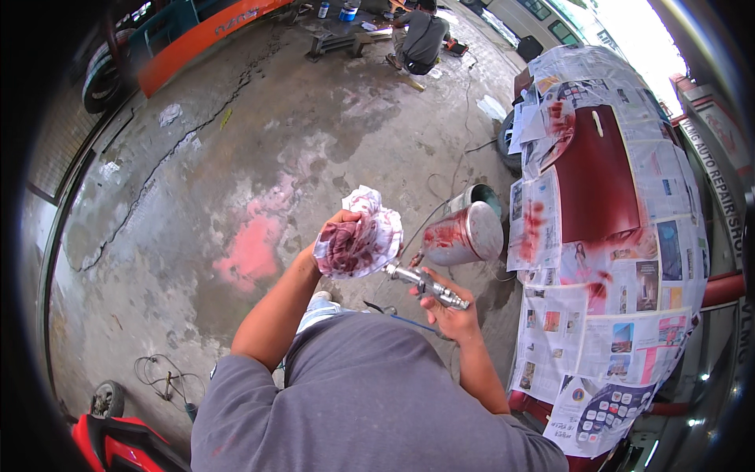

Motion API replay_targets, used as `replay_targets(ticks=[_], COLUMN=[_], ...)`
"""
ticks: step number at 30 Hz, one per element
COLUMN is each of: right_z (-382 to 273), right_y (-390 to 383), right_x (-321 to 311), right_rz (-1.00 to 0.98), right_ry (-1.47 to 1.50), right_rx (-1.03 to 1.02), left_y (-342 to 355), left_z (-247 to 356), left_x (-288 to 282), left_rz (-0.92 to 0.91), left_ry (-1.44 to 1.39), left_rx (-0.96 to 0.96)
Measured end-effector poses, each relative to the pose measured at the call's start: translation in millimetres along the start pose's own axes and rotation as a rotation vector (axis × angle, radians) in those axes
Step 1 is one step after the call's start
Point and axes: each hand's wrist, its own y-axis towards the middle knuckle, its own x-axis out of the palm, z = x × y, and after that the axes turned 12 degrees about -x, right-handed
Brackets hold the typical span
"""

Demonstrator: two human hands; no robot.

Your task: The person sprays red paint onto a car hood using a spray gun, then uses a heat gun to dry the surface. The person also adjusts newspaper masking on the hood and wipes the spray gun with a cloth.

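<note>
A crumpled white rag, blotched with dark red stains, is bunched in my left hand in front of my body. My right hand grips a silver paint spray gun, its front end pointing toward the rag and very close to it. A pale paint cup, smeared with red, sits tilted above the gun and appears joined to it. To my right, a dark red painted panel shows among taped newspaper sheets with red overspray on them.
Behind the cup stands a bucket. Hoses trail across the stained concrete floor, which has a pink powdery patch. A person crouches far ahead by a metal bench. At lower left is a red motorcycle.
</note>
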Motion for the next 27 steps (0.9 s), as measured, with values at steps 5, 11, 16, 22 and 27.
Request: replay_targets(ticks=[5,11,16,22,27], right_z=[4,23,27,30,34], right_y=[9,5,3,2,3], right_x=[4,18,24,21,20], right_rz=[0.042,-0.023,0.021,0.065,0.057], right_ry=[-0.46,-0.465,-0.41,-0.361,-0.375], right_rx=[-0.057,-0.017,-0.018,-0.017,-0.024], left_y=[-7,3,7,12,14], left_z=[-20,-5,-4,-5,-2], left_x=[9,30,9,12,5], left_rz=[0.525,0.614,0.561,0.548,0.56], left_ry=[0.666,1.331,1.211,1.108,1.114], left_rx=[0.111,-0.24,-0.26,-0.259,-0.288])
